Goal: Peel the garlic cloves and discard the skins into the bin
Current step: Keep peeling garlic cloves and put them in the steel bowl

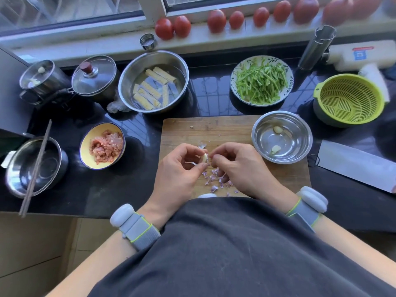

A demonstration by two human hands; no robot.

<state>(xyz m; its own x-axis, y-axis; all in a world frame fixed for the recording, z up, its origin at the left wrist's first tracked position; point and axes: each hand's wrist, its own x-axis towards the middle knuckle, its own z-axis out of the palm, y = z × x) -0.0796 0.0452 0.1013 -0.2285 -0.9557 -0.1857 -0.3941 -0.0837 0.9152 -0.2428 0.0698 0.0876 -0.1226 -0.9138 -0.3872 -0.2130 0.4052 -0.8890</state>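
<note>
I am holding the garlic clove (205, 157) in left hand (182, 168) fingers over the board's middle w/ right hand (237, 166) fingers pinching skin. Next, prob. stripping it; bin not visible.

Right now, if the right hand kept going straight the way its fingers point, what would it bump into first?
The right hand points left, at the garlic clove pinched in the left hand. It would likely meet that clove first, almost at once, then the left fingers.

Black counter (132, 183) — cutting board (225, 129), bowls, pots, cleaver (353, 166).
</note>
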